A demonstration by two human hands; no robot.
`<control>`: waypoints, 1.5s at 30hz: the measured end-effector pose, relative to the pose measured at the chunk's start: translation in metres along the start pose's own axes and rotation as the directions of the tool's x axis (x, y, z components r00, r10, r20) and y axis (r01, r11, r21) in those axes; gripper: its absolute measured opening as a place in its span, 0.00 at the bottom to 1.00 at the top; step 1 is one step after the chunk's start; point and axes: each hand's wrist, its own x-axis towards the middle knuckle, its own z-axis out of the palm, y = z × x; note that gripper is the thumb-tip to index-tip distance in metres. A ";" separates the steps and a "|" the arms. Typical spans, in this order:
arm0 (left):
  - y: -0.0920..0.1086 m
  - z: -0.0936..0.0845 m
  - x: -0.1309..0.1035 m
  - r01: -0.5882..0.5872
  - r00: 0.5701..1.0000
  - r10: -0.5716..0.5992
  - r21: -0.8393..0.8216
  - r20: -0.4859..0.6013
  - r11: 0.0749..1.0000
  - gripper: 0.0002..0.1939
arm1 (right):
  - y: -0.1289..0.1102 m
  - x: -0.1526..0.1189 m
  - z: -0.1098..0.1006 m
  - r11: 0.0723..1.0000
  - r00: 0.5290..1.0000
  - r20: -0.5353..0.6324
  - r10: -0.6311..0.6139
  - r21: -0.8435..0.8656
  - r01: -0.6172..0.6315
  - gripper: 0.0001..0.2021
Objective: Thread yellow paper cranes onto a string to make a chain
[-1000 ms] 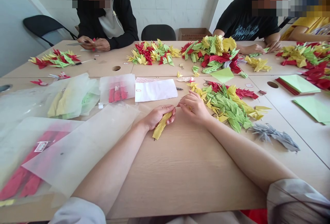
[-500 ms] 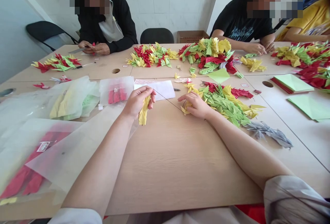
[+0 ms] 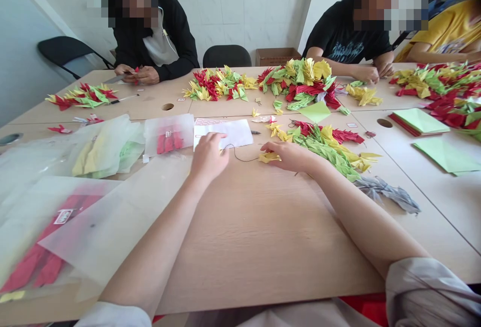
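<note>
Near the middle of the table, my left hand (image 3: 209, 157) is closed, palm down, beside a white sheet (image 3: 236, 134); a dark thread (image 3: 244, 160) runs from its fingertips. The thread sags toward my right hand (image 3: 287, 156), whose fingers are closed on a yellow folded paper piece (image 3: 269, 157). What else my left fingers hold is hidden. Just beyond my right hand lie strings of green folded paper (image 3: 326, 152) and yellow and red ones, with a grey bundle (image 3: 389, 192) at their near end.
Translucent bags (image 3: 101, 146) with folded paper cover the table's left side. Green paper sheets (image 3: 423, 120) lie at the right. Colourful paper piles (image 3: 220, 84) line the far side, where several people sit. A pen (image 3: 255, 132) lies by the white sheet.
My left hand has turned palm down and lowered slightly; the yellow strip it held no longer shows. The thread, taut before, now hangs slack in a curve. My right hand remains near the same spot.
</note>
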 end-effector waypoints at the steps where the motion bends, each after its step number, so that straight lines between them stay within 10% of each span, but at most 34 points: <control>1: 0.006 0.009 -0.005 -0.047 0.998 0.049 -0.051 0.026 0.998 0.16 | -0.001 0.000 0.000 1.000 1.000 0.008 0.015 0.014 -0.015 0.19; 6: 0.028 0.049 -0.025 0.161 0.940 -0.018 -0.396 0.341 0.904 0.18 | -0.010 0.001 0.000 0.997 0.999 -0.028 -0.017 0.072 0.019 0.16; 16: 0.009 0.056 -0.022 0.445 0.880 -0.183 -0.625 0.439 0.641 0.18 | -0.002 0.001 -0.009 0.977 0.993 -0.069 -0.095 0.186 0.107 0.04; 36: -0.007 0.050 -0.021 0.274 0.939 -0.054 -0.644 0.340 0.714 0.11 | -0.005 -0.013 -0.027 0.981 0.985 0.062 0.162 -0.116 -0.154 0.05; 40: -0.006 0.048 -0.021 0.273 0.934 -0.020 -0.675 0.357 0.685 0.09 | -0.025 -0.006 -0.005 1.000 0.984 -0.178 0.010 -0.002 -0.010 0.03; 45: -0.007 0.045 -0.021 0.263 0.922 0.028 -0.676 0.387 0.689 0.09 | -0.050 0.001 0.036 0.962 0.875 -0.485 0.014 0.245 0.120 0.05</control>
